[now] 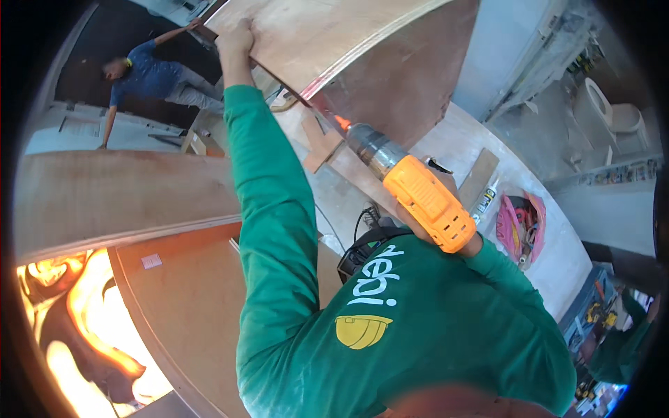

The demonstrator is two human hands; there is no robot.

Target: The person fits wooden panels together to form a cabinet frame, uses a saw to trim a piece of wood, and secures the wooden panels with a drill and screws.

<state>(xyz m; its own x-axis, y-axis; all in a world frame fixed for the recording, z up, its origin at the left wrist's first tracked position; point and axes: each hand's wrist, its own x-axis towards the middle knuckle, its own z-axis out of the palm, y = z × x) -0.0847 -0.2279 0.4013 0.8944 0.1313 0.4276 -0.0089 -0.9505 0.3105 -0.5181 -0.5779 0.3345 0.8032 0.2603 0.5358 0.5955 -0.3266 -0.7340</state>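
Note:
My right hand [419,224] is closed round an orange and grey power drill [425,198], whose body covers most of the fingers. The orange tip of the drill points up and left, close to the edge of a large curved wooden panel [380,35]. Whether the tip touches the wood I cannot tell. High on the left, my left hand [235,43] grips the panel at its edge with bent fingers. Red marks show on the panel's pale edge near the drill.
Another person [150,73] in blue stands at the far left, one hand on the panel's end. A white surface [550,279] holds a pink bag [529,226] of tools, a tube [486,200] and a wood strip [479,174]. A second wooden panel [125,198] lies at left. A toilet [613,115] stands far right.

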